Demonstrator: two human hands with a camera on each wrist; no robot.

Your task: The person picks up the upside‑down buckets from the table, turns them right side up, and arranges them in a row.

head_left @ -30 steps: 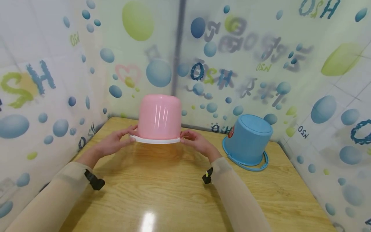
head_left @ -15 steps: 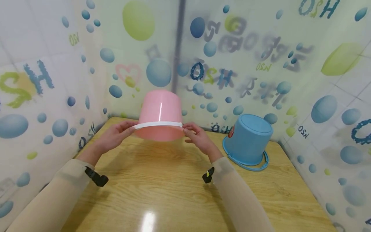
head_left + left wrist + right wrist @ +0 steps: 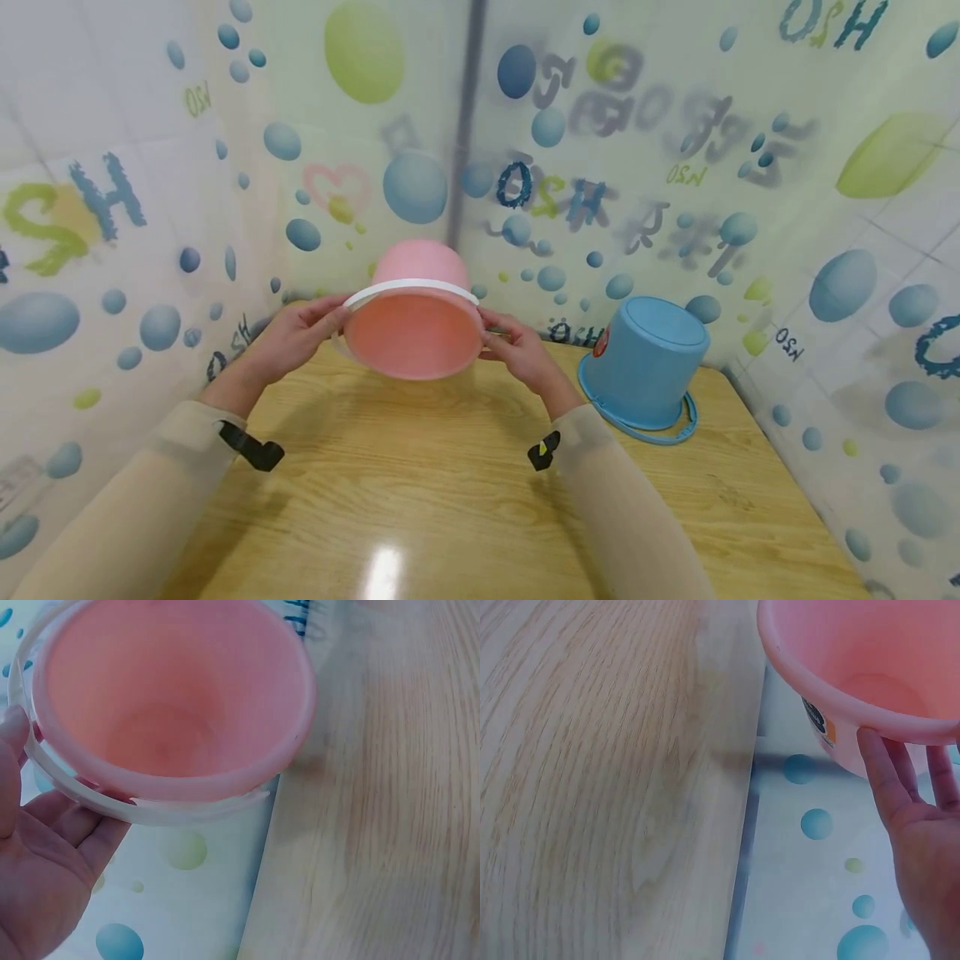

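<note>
Pinching opposite sides of a pink bucket (image 3: 416, 342) at centre frame, the left hand (image 3: 296, 337) grips its white handle (image 3: 154, 816) by the rim, the right hand (image 3: 521, 350) the rim alone; this paired hold probably steadies it while its mouth tips toward the viewer. At right, a blue bucket (image 3: 648, 362) sits upside down on the counter (image 3: 420, 475), likely stable on its wider rim.

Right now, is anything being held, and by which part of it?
The pink bucket, by its rim: left hand at one side, also touching the white handle; right hand at the other.
</note>
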